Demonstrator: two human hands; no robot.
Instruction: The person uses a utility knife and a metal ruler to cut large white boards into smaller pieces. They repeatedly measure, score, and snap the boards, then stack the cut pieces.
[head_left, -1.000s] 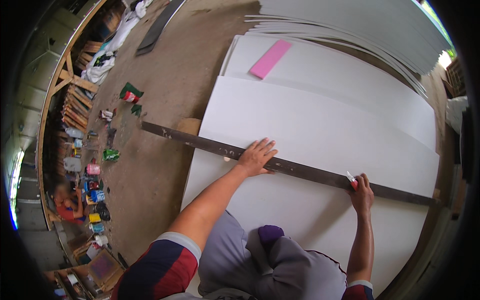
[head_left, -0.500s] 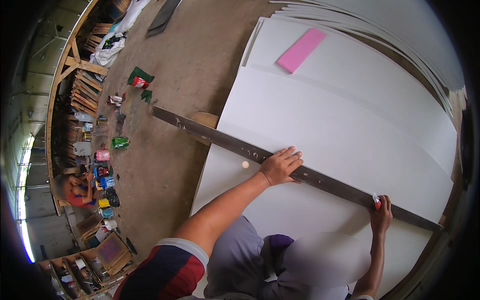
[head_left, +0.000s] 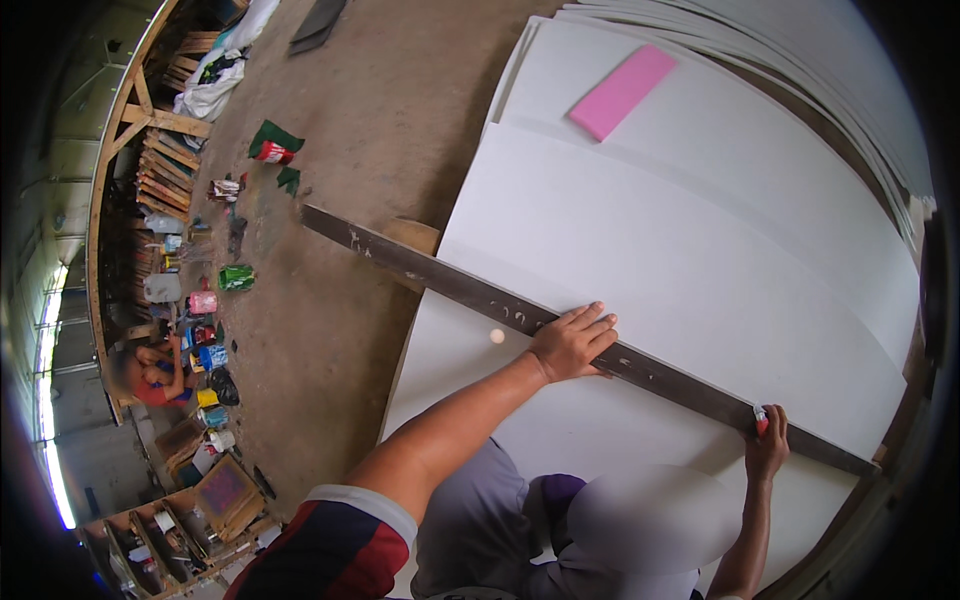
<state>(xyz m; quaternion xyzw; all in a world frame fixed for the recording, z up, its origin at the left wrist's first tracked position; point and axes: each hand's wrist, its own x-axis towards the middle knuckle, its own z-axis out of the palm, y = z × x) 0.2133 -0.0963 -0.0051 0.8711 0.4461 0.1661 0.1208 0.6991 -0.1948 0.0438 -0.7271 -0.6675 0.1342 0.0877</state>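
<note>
A long dark straightedge [head_left: 450, 285], marked with pale scuffs, lies slantwise across a large white sheet [head_left: 600, 230]. Its left end sticks out past the sheet, over the floor. My left hand [head_left: 575, 340] presses flat on the straightedge near its middle, fingers stretched across it. Toward its right end, my right hand [head_left: 767, 448] grips a small red tool [head_left: 762, 424] with a pale tip, held against the straightedge. The tool's kind is hard to make out, since my fingers cover most of it. Near the sheet's far edge rests a pink rectangular block [head_left: 625, 92].
More white sheets [head_left: 690, 25] are stacked at the far right. Paint cans, among them a green can [head_left: 236, 278], and jugs stand along the left, near a seated person [head_left: 160, 375]. Wooden frames [head_left: 168, 172] lean by the wall. A wooden rack [head_left: 150, 535] stands lower left.
The view has shifted and turned slightly. Both hands keep nearly the same places on the straightedge, and the right one still grips the red tool.
</note>
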